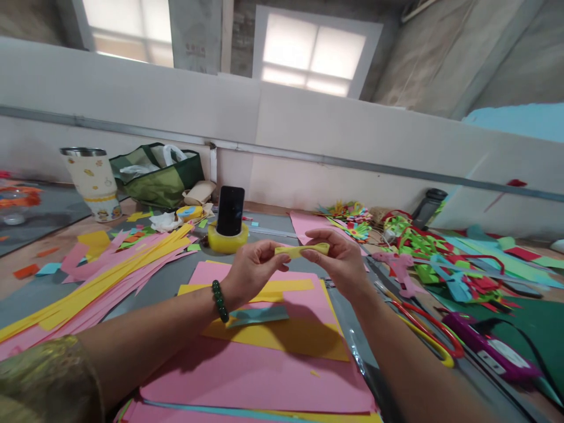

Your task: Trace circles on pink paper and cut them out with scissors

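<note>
A small folded strip of yellow paper [295, 251] is stretched between my two hands, above a stack of coloured sheets. My left hand [253, 270], with a green bead bracelet [220, 301] at the wrist, pinches its left end. Its right end is gripped between thumb and fingers of my right hand [339, 261]. Below them lie pink sheets [251, 376], with yellow paper pieces [282, 341] and a light-blue paper strip [259, 315] on top.
Long yellow and pink strips [132, 270] lie at left. A phone [230, 210] leans upright by a yellow tape roll [228, 238]. On the right are scissors [434, 332], a pink glue gun [400, 273], a purple device [491, 346] and paper scraps [462, 276]. A tumbler [93, 185] stands back left.
</note>
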Demonstrator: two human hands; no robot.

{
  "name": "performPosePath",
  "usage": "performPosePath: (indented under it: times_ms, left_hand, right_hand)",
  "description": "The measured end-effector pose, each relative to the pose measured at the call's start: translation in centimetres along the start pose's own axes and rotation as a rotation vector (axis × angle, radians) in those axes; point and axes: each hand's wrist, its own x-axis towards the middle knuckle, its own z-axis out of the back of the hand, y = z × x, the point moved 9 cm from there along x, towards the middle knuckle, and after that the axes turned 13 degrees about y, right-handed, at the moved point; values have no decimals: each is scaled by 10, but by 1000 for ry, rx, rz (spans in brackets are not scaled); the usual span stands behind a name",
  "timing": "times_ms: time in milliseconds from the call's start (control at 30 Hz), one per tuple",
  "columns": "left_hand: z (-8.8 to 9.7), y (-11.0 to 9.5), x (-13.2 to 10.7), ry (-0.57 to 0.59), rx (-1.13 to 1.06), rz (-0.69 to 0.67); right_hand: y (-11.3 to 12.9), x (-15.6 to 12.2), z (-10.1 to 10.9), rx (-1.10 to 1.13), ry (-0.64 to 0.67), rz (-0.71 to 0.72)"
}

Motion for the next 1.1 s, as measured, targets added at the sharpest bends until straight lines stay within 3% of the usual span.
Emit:
performPosePath:
  times_ms: [100,200,367,533,733,900,1100]
  left_hand:
    - [0,-11,1,29,197,-50]
    - [-3,-14,4,102,398,-33]
    - [-19,8,5,320,262,126]
    - [-22,20,2,322,1,236]
    - [-27,31,-3,352,-66,381]
    - [-17,27,3,231,-166,298]
    - [-19,23,2,200,-179,265]
  right_hand:
    - [-1,0,-5,0,54,-14]
    - [-5,-2,-23,9,210,-57]
    - [-8,-8,-42,-67,354,-84]
    - [-7,-7,-40,-101,339,-82]
    - [-2,-5,-40,-59,284,-54]
    - [-11,-2,-31,292,278,-92]
    - [-25,1,-21,379,150,-141]
